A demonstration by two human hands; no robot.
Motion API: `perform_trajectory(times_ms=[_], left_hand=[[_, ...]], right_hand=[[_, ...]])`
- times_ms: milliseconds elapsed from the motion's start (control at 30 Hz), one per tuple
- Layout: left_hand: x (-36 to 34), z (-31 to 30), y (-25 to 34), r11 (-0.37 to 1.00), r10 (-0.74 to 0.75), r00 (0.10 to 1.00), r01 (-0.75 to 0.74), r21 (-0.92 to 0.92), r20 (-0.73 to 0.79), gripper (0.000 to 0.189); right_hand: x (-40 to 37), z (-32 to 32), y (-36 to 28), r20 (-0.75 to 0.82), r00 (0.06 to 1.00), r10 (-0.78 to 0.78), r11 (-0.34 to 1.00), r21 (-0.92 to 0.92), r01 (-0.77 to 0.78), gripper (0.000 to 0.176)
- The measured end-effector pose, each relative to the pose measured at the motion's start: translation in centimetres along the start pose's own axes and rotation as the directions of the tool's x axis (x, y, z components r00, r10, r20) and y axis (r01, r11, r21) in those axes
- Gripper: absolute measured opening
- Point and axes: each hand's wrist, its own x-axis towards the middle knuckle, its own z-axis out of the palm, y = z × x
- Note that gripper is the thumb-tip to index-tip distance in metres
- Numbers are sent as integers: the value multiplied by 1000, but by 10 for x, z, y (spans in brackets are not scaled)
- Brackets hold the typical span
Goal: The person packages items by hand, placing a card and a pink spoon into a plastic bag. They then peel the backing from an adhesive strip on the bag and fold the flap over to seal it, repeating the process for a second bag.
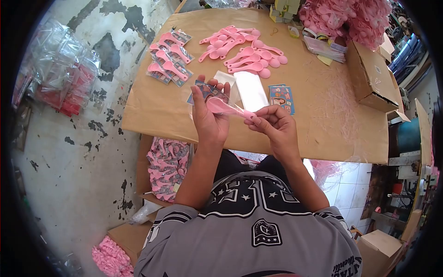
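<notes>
A pink spoon [224,107] lies between my two hands above the table's near part. My left hand [211,111] is palm up with curled fingers, holding a blue printed card [203,92] in clear plastic beneath the spoon's bowl. The thumb and fingertips of my right hand [277,128] pinch the spoon's handle end. Just beyond my hands lies a white stack [251,90] of what looks like bags, with blue printed cards [282,99] to its right. Farther back is a pile of loose pink spoons [247,58]. Packed spoons with cards [170,57] lie at the back left.
Brown paper covers the table [318,134]. A cardboard box [373,76] and large bags of pink pieces [346,21] stand at the right. Below the table's left side sits a box of packed spoons [167,168]. Plastic bags [60,69] lie on the left floor.
</notes>
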Motion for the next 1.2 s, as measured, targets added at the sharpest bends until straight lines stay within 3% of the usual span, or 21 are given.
perform_trajectory(times_ms=[200,333,500,600,800,900,933,1033,1067,1167,1200], left_hand=[[3,6,-1,991,81,997,-79,111,-12,46],[-5,16,-10,966,111,993,-117,230,38,45],[-8,14,-18,995,-77,995,73,70,56,46],[-11,13,-20,978,-206,977,207,-15,50,45],[-16,5,-20,950,-309,949,312,-34,58,45],[-15,8,-14,936,-352,935,352,1,46,41],[-13,10,-13,933,-359,932,359,4,49,40],[-9,12,-8,926,-377,924,376,24,56,39],[-6,12,-6,924,-383,922,382,34,60,40],[4,6,2,910,-415,908,415,9,62,41],[6,6,3,900,-436,897,437,9,68,44]], right_hand=[[-2,-12,2,-198,975,-105,994,-39,99,14],[-6,-6,3,-123,992,-3,998,62,11,15],[-4,10,-6,20,996,85,992,92,-86,15],[3,-5,16,35,994,-103,985,-137,107,19],[7,2,26,-72,962,-264,900,-376,219,29],[11,11,13,62,846,-529,692,-546,473,43],[10,8,8,156,801,-578,577,-616,536,49],[11,-7,-9,456,655,-603,248,-673,697,41],[7,-10,-13,424,686,-592,325,-653,684,35],[7,-28,-8,95,766,-635,662,-444,604,35],[7,-34,-11,84,780,-620,664,-473,579,36]])
